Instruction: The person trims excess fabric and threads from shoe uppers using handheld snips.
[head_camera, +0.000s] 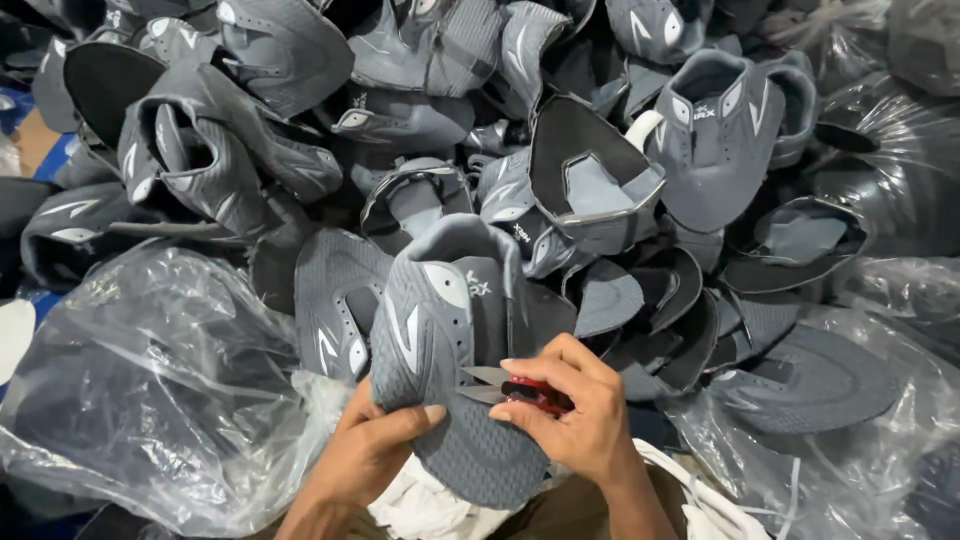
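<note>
I hold a grey knit shoe upper (440, 330) with white side marks at the bottom centre. My left hand (372, 445) grips its lower left edge, thumb pressed on the mesh. My right hand (575, 405) holds small red-handled thread snips (515, 388), whose metal blades point left and touch the upper's side.
A big heap of similar grey shoe uppers (700, 130) fills the space ahead. Clear plastic bags with more pieces lie at the left (150, 380) and at the right (860, 400). White cloth (430, 510) sits under my hands.
</note>
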